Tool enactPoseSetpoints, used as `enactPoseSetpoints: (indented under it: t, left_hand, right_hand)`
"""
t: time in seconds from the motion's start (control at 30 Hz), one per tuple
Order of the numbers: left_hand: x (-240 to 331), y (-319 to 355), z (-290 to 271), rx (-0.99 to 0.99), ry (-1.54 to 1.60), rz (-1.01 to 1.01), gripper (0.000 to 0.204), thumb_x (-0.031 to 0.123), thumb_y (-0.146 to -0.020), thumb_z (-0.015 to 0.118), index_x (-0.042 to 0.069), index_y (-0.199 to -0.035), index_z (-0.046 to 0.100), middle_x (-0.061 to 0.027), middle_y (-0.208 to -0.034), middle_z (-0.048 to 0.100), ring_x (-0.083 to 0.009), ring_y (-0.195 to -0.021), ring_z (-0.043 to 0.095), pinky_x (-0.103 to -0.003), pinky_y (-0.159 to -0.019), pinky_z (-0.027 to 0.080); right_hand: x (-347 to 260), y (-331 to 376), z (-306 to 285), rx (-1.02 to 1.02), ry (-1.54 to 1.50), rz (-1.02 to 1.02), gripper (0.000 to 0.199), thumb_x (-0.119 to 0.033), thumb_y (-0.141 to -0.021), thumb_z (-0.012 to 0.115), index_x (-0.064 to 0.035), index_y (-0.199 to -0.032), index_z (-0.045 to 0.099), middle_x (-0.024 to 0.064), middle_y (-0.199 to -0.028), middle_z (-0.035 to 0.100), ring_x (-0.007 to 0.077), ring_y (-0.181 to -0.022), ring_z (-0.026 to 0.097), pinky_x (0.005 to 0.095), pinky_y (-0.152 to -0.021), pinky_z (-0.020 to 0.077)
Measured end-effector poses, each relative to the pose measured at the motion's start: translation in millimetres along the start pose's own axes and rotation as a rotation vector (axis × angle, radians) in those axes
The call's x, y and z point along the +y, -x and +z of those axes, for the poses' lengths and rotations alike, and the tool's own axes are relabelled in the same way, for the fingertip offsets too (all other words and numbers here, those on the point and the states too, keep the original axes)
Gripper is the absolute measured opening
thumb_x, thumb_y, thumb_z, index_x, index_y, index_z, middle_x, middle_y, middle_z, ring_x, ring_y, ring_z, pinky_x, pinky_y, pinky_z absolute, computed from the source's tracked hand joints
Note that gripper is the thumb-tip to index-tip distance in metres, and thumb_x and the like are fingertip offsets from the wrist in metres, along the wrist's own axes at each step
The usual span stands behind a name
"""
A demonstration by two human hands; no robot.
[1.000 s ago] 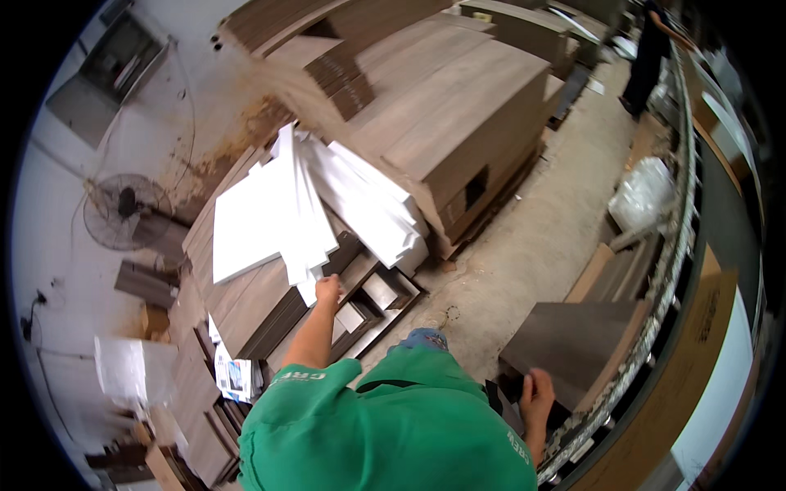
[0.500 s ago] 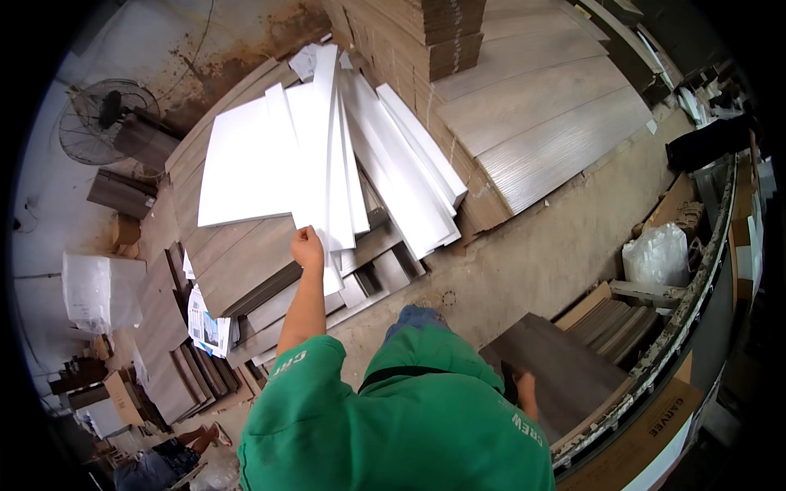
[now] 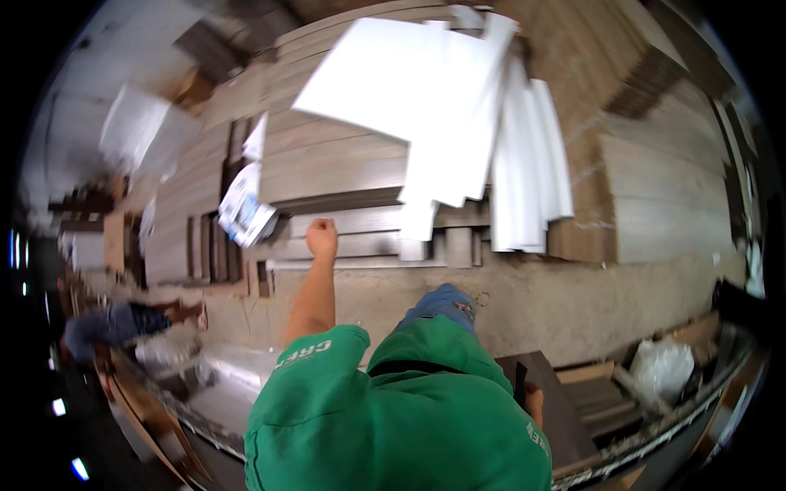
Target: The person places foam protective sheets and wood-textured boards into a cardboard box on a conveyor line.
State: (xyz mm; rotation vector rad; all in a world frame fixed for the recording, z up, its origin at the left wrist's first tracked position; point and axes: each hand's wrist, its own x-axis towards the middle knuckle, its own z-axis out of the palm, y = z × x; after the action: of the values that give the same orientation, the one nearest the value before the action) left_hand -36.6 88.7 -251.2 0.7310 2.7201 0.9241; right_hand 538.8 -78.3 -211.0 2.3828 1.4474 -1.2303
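Observation:
My left hand (image 3: 322, 238) is held out in front of me with its fingers curled in. Nothing shows in it, and it is over the edge of the brown wood-look planks (image 3: 344, 170), apart from the white sheets (image 3: 385, 69). Long white strips (image 3: 530, 164) lie beside those sheets on the stack. My right hand (image 3: 534, 401) is low at my right side, partly hidden by my body. Its fingers are closed round a narrow dark object (image 3: 521, 381) whose kind I cannot make out. A dark brown board (image 3: 550, 409) lies just beyond that hand.
Printed papers or bags (image 3: 244, 214) lie at the left end of the planks. Stacked cardboard (image 3: 577, 192) stands at the right. A clear plastic bag (image 3: 661, 368) sits at the lower right. Another person (image 3: 123, 327) is at the far left, beyond a concrete floor strip (image 3: 565, 307).
My view has swung left, so the stack now appears farther right. My left hand has come away from the white sheets to the plank edge. My right hand stays low at my side.

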Motion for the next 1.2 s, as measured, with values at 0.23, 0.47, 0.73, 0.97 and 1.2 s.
enactPoseSetpoints:
  t: [0.23, 0.47, 0.73, 0.97, 1.2]
  left_hand:
    - [-136.1, 74.2, -112.3, -0.607, -0.097, -0.326, 0.027, 0.028, -0.065, 0.062, 0.003, -0.077, 0.062, -0.0154, -0.074, 0.060, -0.0234, -0.068, 0.058, -0.033, -0.064, 0.044]
    - [-267.1, 84.8, -197.2, -0.421, -0.124, -0.522, 0.027, 0.028, -0.065, 0.062, 0.002, -0.075, 0.062, -0.0157, -0.077, 0.060, -0.0268, -0.072, 0.058, -0.033, -0.066, 0.045]
    - [-289.0, 39.8, -178.7, -0.498, 0.087, -0.293, 0.022, 0.025, -0.068, 0.059, 0.006, -0.078, 0.062, -0.0133, -0.075, 0.060, -0.0236, -0.071, 0.059, -0.032, -0.064, 0.045]
    - [-345.1, -6.8, -201.7, -0.580, 0.349, -0.226, 0.020, 0.020, -0.073, 0.057, 0.004, -0.084, 0.060, -0.0118, -0.075, 0.060, -0.0182, -0.067, 0.059, -0.028, -0.060, 0.045]
    - [-498.0, 27.7, -293.9, 0.071, 0.285, -0.797, 0.014, 0.011, -0.075, 0.055, -0.001, -0.082, 0.056, -0.0070, -0.069, 0.057, -0.0120, -0.061, 0.052, -0.024, -0.059, 0.043]
  right_hand:
    - [-33.9, -52.6, 42.2, -0.009, 0.124, -0.361, 0.017, -0.016, -0.068, 0.056, -0.0027, -0.077, 0.060, 0.0160, -0.072, 0.059, 0.0278, -0.071, 0.058, 0.0333, -0.064, 0.0448]
    - [-154.5, -40.5, 109.6, -0.052, 0.183, -0.703, 0.015, -0.015, -0.069, 0.054, -0.0021, -0.074, 0.059, 0.0160, -0.066, 0.057, 0.0269, -0.063, 0.058, 0.0328, -0.058, 0.0443]
    - [-391.7, 42.6, 223.7, 0.000, 0.112, -1.145, 0.025, -0.024, -0.068, 0.060, -0.0010, -0.077, 0.059, 0.0155, -0.074, 0.058, 0.0287, -0.070, 0.055, 0.0339, -0.064, 0.0434]
    - [-599.6, 87.0, 398.2, -0.142, 0.236, -1.337, 0.038, -0.027, -0.066, 0.062, 0.0012, -0.090, 0.054, 0.0162, -0.094, 0.054, 0.0315, -0.089, 0.047, 0.0359, -0.077, 0.0386]
    - [-726.3, 75.4, 566.8, -0.182, 0.845, -1.142, 0.076, -0.030, -0.058, 0.068, -0.0002, -0.117, 0.030, 0.0201, -0.122, 0.027, 0.0364, -0.109, 0.030, 0.0447, -0.085, 0.0324]
